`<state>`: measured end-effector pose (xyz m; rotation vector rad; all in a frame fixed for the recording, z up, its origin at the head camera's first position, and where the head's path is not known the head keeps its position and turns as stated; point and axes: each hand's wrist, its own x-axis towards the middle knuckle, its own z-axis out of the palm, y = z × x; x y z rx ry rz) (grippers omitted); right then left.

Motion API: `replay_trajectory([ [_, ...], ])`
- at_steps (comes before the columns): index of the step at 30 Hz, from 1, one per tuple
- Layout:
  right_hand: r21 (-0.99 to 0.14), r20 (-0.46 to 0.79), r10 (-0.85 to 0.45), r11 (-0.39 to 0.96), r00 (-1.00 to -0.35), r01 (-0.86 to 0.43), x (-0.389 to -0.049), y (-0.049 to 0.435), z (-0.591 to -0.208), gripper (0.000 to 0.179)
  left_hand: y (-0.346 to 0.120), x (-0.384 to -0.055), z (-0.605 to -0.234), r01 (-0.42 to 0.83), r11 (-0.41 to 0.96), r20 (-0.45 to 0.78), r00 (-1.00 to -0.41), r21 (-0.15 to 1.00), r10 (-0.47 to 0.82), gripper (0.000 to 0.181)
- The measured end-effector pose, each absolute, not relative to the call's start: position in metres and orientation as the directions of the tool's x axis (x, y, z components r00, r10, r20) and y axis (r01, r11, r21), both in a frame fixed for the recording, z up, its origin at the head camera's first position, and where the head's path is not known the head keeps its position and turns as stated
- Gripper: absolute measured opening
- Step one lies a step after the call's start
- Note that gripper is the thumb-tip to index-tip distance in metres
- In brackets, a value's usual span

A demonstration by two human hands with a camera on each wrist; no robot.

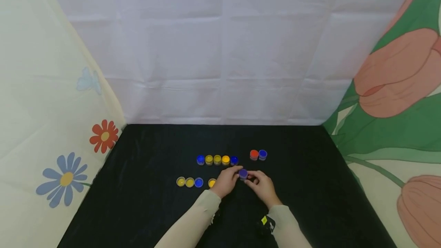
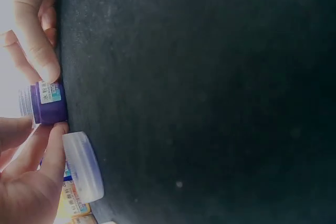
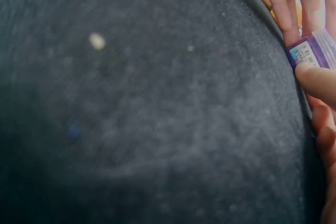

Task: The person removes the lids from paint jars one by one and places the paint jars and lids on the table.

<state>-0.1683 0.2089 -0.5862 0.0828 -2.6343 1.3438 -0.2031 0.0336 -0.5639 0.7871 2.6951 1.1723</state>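
Note:
A small purple paint pot [image 1: 243, 174] with a clear ribbed cap stands on the black cloth [image 1: 138, 217] between both hands. From the left, my left hand [image 1: 225, 182] grips it by thumb and fingers. My right hand [image 1: 264, 188] pinches its other side. In the left wrist view the pot [image 2: 51, 103] shows a printed label, and a right fingertip presses on that label. A translucent round lid [image 2: 86, 167] lies low beside the left fingers, in front of yellow pots. Seen from the right wrist, the right thumb touches the purple pot's [image 3: 305, 53] label.
Behind the hands runs a row of blue and yellow pots [image 1: 217, 160]. A red pot [image 1: 253, 155] and a blue pot [image 1: 263, 155] stand together farther right. Nearer left are yellow and blue pots [image 1: 190, 182]; one yellow pot [image 1: 211, 182] is partly covered by the left hand.

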Motion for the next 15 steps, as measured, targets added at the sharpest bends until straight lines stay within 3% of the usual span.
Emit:
replay_trajectory([
  [15, -0.784, 0.218, 0.062, 0.606, -0.974, -0.137, -0.1665, 0.2070, -0.5873, 0.019, 0.0311, -0.1981, -0.5656, 0.359, 0.548, 0.108, -0.893, 0.756, 0.437, 0.020],
])
